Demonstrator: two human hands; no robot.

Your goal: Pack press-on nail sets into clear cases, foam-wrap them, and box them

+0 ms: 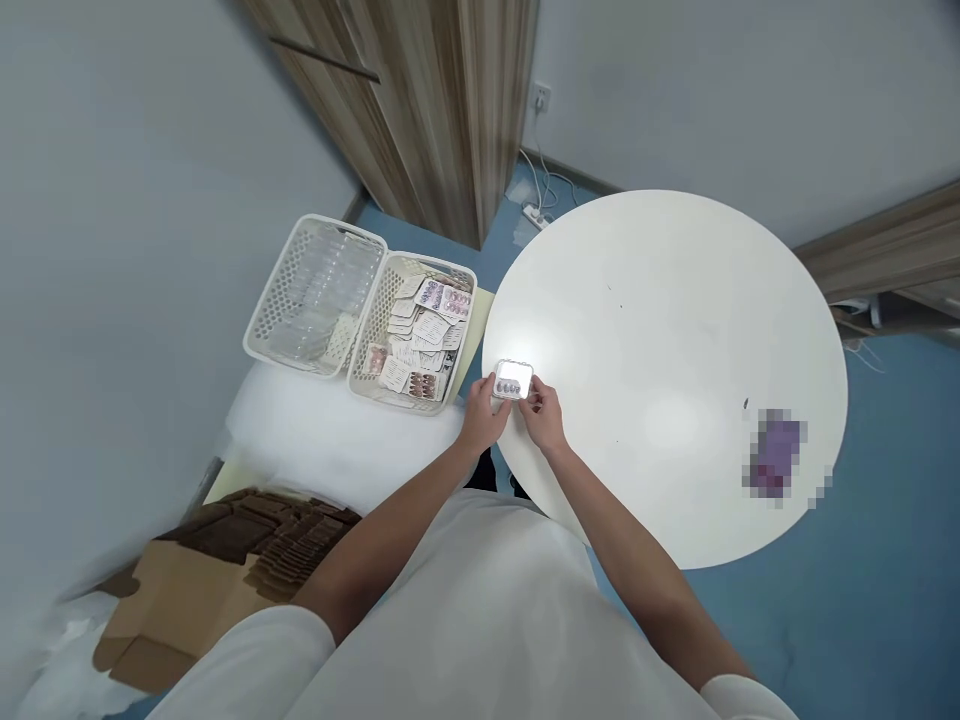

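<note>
At the near-left edge of the round white table (675, 320), a small clear plastic case (514, 379) is held between my two hands. A row of dark, shiny pieces that look like press-on nails shows in its lower part, and light glares off its upper part. My left hand (484, 415) grips the left side, thumb along the lower edge. Closed at the lower right corner is my right hand (545, 415), its fingertips partly hidden. Left of the table, a white basket (469, 345) holds many cards (431, 328), some carrying similar nail sets.
Another white basket (259, 345) contains stacked clear plastic cases (322, 280). A cardboard box (180, 600) with brown contents stands at lower left, near white wrapping (307, 435). A blurred purple item (778, 450) lies on the table's right. Behind are a wooden cabinet (442, 110) and a power strip (535, 215).
</note>
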